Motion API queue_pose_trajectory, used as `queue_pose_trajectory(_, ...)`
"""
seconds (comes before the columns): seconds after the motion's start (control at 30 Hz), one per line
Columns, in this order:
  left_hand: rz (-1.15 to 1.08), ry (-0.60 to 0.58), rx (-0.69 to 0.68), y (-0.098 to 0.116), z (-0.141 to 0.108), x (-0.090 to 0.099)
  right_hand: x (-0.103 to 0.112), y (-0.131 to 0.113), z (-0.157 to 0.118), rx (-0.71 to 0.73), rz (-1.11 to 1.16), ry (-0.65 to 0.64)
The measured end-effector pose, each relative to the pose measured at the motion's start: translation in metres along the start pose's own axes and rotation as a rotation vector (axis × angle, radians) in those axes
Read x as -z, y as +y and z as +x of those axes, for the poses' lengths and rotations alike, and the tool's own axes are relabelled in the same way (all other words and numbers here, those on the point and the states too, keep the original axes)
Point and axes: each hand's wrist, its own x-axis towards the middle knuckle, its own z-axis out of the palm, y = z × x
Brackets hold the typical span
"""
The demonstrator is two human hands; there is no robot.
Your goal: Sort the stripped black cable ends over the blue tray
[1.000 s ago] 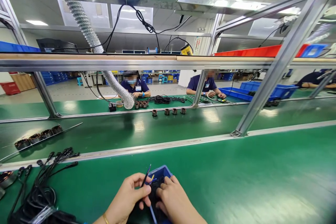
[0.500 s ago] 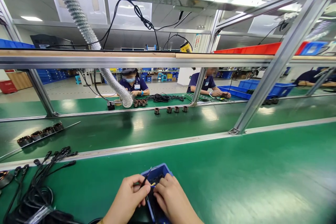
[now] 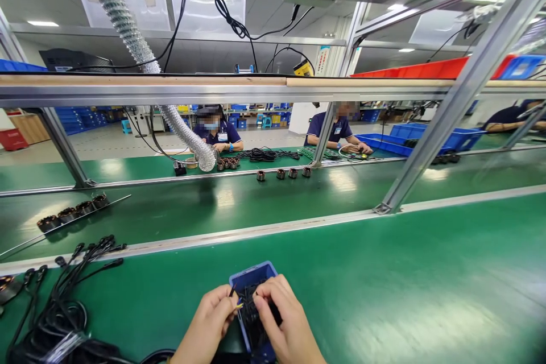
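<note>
My left hand [image 3: 209,318] pinches the end of a black cable, and thin coloured wires [image 3: 239,305], yellow and blue among them, stick out past the fingertips. A small blue bin [image 3: 244,280] sits under and between my hands, with many small black pieces [image 3: 251,324] inside. Over the bin's right side, my right hand [image 3: 288,318] is closed in a pinch on a tiny black piece [image 3: 256,294], too small to name. The fingertips of the two hands are a short gap apart.
Bundled black cables [image 3: 63,318] lie at my left. Across the conveyor [image 3: 179,210], copper-wound stators [image 3: 72,214] rest beside a thin rod, and several more stand farther off. A metal frame post [image 3: 409,148] slants up at right. Two co-workers [image 3: 222,133] sit opposite.
My right hand has drawn back from the wires and come up with a tiny black piece, uncovering more of the bin's contents. The stators on the conveyor have shifted right.
</note>
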Motion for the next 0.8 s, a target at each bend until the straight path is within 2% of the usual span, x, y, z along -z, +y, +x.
queue_pose_trajectory(0.13,0.001,0.01,-0.067,-0.002,-0.001,0.001,-0.003,0.002,-0.003,0.011,0.039,0.058)
queue_pose_trajectory(0.5,0.003,-0.021,-0.119,-0.009,-0.001,0.004,-0.001,-0.003,0.002,0.082,-0.046,0.111)
queue_pose_trajectory(0.8,0.031,-0.025,-0.115,-0.009,-0.002,0.003,-0.005,0.0,-0.001,-0.03,-0.012,0.127)
